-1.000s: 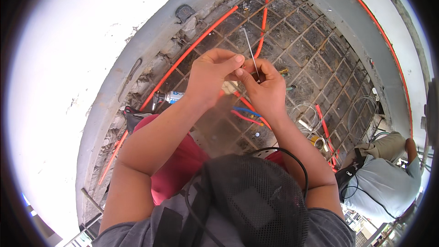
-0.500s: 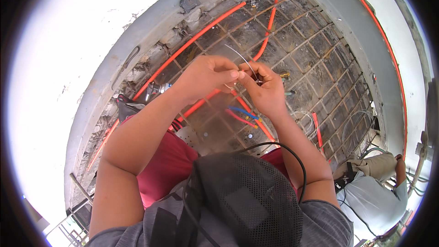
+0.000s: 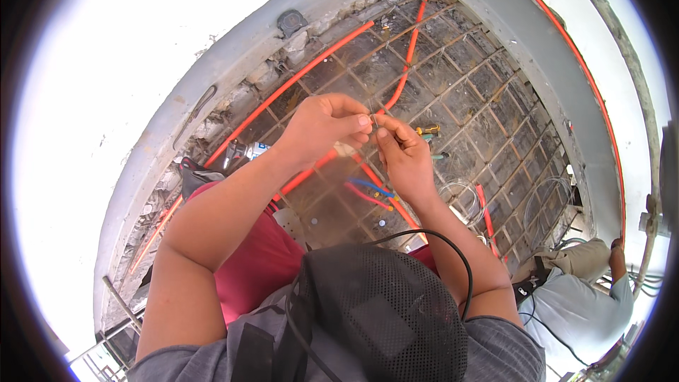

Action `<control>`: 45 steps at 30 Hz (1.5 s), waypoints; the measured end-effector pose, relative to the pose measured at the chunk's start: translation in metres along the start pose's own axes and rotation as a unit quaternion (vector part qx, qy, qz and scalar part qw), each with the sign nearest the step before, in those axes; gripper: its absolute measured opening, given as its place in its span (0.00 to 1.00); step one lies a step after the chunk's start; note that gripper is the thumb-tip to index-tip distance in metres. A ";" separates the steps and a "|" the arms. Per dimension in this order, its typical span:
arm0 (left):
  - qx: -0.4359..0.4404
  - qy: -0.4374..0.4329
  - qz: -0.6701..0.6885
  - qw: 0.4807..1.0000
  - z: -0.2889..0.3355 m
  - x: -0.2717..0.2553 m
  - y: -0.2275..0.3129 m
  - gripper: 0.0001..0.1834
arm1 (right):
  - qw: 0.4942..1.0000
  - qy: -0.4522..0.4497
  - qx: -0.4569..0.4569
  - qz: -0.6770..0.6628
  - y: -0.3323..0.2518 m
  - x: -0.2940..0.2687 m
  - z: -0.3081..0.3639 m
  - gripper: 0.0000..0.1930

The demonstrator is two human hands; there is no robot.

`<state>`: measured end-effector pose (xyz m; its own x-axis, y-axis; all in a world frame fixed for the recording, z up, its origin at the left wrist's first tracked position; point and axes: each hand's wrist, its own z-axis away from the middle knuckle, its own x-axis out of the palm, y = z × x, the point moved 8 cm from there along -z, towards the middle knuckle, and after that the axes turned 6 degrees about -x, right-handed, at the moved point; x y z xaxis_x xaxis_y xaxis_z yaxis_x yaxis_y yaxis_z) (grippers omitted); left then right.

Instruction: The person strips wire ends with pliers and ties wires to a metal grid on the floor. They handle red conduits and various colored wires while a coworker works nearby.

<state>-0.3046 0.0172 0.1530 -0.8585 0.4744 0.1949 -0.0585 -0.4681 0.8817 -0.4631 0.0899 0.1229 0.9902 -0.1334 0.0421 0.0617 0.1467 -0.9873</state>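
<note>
Both my hands are raised close together over the rebar mesh, fingertips nearly meeting. My left hand (image 3: 318, 127) is closed in a pinch, thumb against forefinger. Opposite it, my right hand (image 3: 410, 163) pinches too, its fingers curled in. A short bit of thin wire (image 3: 372, 109) shows at the fingertips between them; most of it is hidden by the fingers. Below the hands lie red and blue pieces (image 3: 369, 187) with yellowish ends, of a kind I cannot make out. A yellow-handled screwdriver (image 3: 428, 130) lies just beyond my right hand.
Orange conduits (image 3: 318, 61) run along and across the rebar mesh (image 3: 488, 110). Loose wire coils (image 3: 460, 197) lie right of my forearm. A tape measure (image 3: 291, 22) sits on the grey ledge (image 3: 237, 64). Another person (image 3: 576, 311) is at the lower right.
The long pale wire end that stuck up between my hands no longer shows. My right hand has shifted slightly left and down, its fingers more curled. The view has moved a little.
</note>
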 end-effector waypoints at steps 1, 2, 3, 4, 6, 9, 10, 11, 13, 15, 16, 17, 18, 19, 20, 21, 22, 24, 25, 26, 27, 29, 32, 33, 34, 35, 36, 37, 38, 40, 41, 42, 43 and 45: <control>-0.001 -0.002 -0.002 1.000 0.001 0.001 -0.001 0.11 | 1.000 0.004 0.005 0.013 0.000 -0.001 0.001 0.16; 0.001 -0.006 -0.003 1.000 0.001 0.002 -0.001 0.11 | 1.000 0.005 -0.002 0.017 -0.001 -0.001 0.001 0.16; 0.002 -0.010 -0.003 1.000 0.002 0.003 -0.001 0.11 | 1.000 0.005 -0.009 0.024 -0.002 -0.001 0.002 0.15; 0.002 -0.011 -0.002 1.000 0.002 0.004 -0.001 0.11 | 0.999 0.005 -0.016 0.032 -0.004 -0.001 0.002 0.15; 0.004 -0.012 0.000 1.000 0.003 0.004 -0.002 0.11 | 0.999 0.016 -0.018 0.025 -0.005 -0.003 0.004 0.14; 0.024 -0.015 0.005 1.000 0.005 0.004 0.002 0.12 | 0.999 0.011 -0.029 0.040 -0.007 -0.004 0.005 0.14; 0.024 -0.012 0.007 1.000 0.006 0.003 0.002 0.12 | 0.998 0.004 -0.044 0.049 -0.009 -0.003 0.005 0.15; 0.024 -0.009 0.008 1.000 0.007 0.002 0.001 0.12 | 0.998 0.004 -0.032 0.048 -0.006 -0.003 0.005 0.14; 0.028 -0.005 -0.004 1.000 0.008 0.002 0.000 0.12 | 0.999 0.001 -0.028 0.046 -0.004 -0.003 0.004 0.14; 0.036 -0.003 -0.030 0.999 0.008 0.002 -0.001 0.12 | 0.997 -0.004 -0.043 0.068 -0.005 -0.001 0.003 0.14; 0.048 0.009 -0.043 0.998 0.009 0.001 -0.001 0.12 | 0.996 -0.003 -0.038 0.083 -0.004 -0.001 0.003 0.15; 0.060 0.022 -0.056 0.996 0.009 0.001 -0.001 0.11 | 0.995 -0.009 -0.054 0.089 -0.008 0.001 0.003 0.14; 0.068 0.033 -0.066 0.995 0.010 0.001 -0.002 0.11 | 0.993 -0.011 -0.059 0.099 -0.009 0.001 0.004 0.14; 0.081 0.037 -0.077 0.993 0.011 0.001 -0.001 0.10 | 0.992 -0.011 -0.057 0.112 -0.011 0.001 0.004 0.14; 0.091 0.039 -0.086 0.991 0.013 0.002 -0.001 0.09 | 0.985 -0.009 -0.093 0.143 -0.019 0.001 0.005 0.14; 0.102 0.039 -0.088 0.990 0.013 0.003 0.000 0.08 | 0.977 -0.006 -0.123 0.176 -0.027 0.002 0.006 0.13; 0.107 0.043 -0.091 0.989 0.013 0.002 0.000 0.07 | 0.966 -0.002 -0.152 0.209 -0.035 0.002 0.007 0.13; 0.122 0.044 -0.080 0.988 0.013 0.003 0.001 0.05 | 0.954 -0.005 -0.180 0.241 -0.046 0.004 0.009 0.13; 0.116 0.046 -0.076 0.989 0.012 0.002 -0.001 0.05 | 0.947 -0.006 -0.193 0.257 -0.051 0.005 0.009 0.13; 0.114 0.046 -0.067 0.990 0.010 0.002 -0.001 0.05 | 0.940 -0.009 -0.204 0.272 -0.055 0.006 0.009 0.14; 0.112 0.046 -0.058 0.991 0.009 0.002 -0.003 0.05 | 0.934 -0.012 -0.214 0.287 -0.059 0.008 0.009 0.14; 0.106 0.056 -0.076 0.990 0.007 0.001 -0.005 0.05 | 0.922 -0.014 -0.224 0.316 -0.064 0.009 0.009 0.15; 0.088 0.052 -0.066 0.993 0.005 -0.001 -0.009 0.05 | 0.907 -0.014 -0.225 0.356 -0.067 0.009 0.008 0.15; 0.077 0.048 -0.055 0.994 0.004 -0.002 -0.011 0.05 | 0.902 -0.014 -0.227 0.366 -0.068 0.010 0.008 0.15; 0.071 0.033 -0.032 0.996 0.003 -0.002 -0.011 0.05 | 0.897 -0.013 -0.233 0.375 -0.069 0.010 0.009 0.15; 0.063 0.019 -0.007 0.998 0.003 -0.002 -0.012 0.06 | 0.898 -0.010 -0.234 0.373 -0.069 0.010 0.009 0.15; 0.054 0.005 0.018 0.998 0.002 -0.003 -0.012 0.06 | 0.898 -0.006 -0.239 0.369 -0.070 0.010 0.010 0.15; 0.055 0.007 0.015 0.998 0.002 -0.006 -0.010 0.07 | 0.897 -0.002 -0.248 0.365 -0.071 0.010 0.011 0.15; 0.055 0.011 0.012 0.998 0.001 -0.009 -0.008 0.07 | 0.895 0.003 -0.250 0.368 -0.071 0.010 0.012 0.13; 0.055 0.007 0.011 0.998 0.001 -0.013 -0.006 0.09 | 0.891 0.011 -0.258 0.375 -0.070 0.011 0.014 0.10; 0.057 0.000 0.013 0.998 0.001 -0.013 -0.005 0.09 | 0.892 0.016 -0.256 0.371 -0.070 0.011 0.015 0.10; 0.051 -0.001 0.012 0.999 0.001 -0.013 -0.006 0.10 | 0.894 0.022 -0.254 0.369 -0.069 0.010 0.015 0.10; 0.056 -0.008 0.013 0.998 0.001 -0.012 -0.006 0.10 | 0.896 0.028 -0.251 0.366 -0.068 0.009 0.015 0.11; 0.054 -0.012 0.011 0.998 0.002 -0.010 -0.006 0.09 | 0.896 0.026 -0.240 0.372 -0.065 0.009 0.013 0.10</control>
<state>-0.2942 0.0172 0.1463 -0.8462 0.4835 0.2242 0.0171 -0.3958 0.9182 -0.4563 0.0923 0.1898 0.7266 -0.2204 -0.6508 -0.6870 -0.2228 -0.6916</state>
